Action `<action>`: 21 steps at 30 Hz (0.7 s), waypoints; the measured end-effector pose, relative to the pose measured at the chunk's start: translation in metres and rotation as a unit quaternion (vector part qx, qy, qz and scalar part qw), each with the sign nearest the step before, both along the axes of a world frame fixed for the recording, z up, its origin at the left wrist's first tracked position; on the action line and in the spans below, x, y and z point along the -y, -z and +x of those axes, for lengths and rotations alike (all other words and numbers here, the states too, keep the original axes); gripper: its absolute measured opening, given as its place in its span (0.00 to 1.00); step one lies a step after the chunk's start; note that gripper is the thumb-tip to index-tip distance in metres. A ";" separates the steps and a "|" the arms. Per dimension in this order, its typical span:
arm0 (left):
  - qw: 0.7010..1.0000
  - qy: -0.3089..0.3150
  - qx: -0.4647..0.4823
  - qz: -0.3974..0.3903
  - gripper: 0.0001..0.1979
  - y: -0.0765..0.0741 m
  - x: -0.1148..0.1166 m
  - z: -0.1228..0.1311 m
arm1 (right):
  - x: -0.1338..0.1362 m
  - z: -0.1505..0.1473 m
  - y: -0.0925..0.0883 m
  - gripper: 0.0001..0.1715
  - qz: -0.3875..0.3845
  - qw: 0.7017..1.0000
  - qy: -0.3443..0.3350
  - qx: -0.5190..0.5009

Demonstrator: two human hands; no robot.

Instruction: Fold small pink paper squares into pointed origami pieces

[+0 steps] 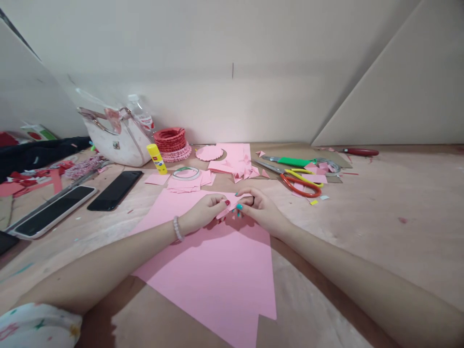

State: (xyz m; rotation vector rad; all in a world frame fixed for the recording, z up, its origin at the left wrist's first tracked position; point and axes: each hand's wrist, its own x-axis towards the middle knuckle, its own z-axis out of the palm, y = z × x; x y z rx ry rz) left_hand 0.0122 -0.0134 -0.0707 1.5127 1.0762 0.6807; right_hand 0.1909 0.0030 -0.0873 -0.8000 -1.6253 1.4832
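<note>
The left hand (203, 212) and right hand (263, 210) are together, pinching a small pink scrap (232, 202) of thin, light, easily creased paper, best held at its edges by the fingertips, over the 12 o'clock edge of a large pink sheet (203, 275).

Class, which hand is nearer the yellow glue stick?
Left. The left hand lies below and right of the glue stick; the right hand lies farther right.

Pink paper (237, 199), left hand (203, 211), right hand (263, 210)
</note>
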 end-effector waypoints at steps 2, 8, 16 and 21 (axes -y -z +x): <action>1.000 -0.002 0.005 -0.015 0.16 -0.002 0.000 0.000 | 0.000 -0.001 0.001 0.10 0.017 1.000 0.014 -0.002; 0.999 0.006 0.002 -0.044 0.15 -0.008 0.000 -0.002 | 0.001 0.000 0.002 0.06 0.090 0.994 0.036 0.059; 0.998 0.028 -0.017 -0.049 0.15 -0.004 -0.001 -0.002 | 0.007 0.002 -0.006 0.06 0.198 0.968 0.076 0.132; 0.998 0.029 -0.018 -0.047 0.17 -0.005 0.000 -0.002 | 0.007 0.000 -0.005 0.06 0.176 0.975 0.062 0.117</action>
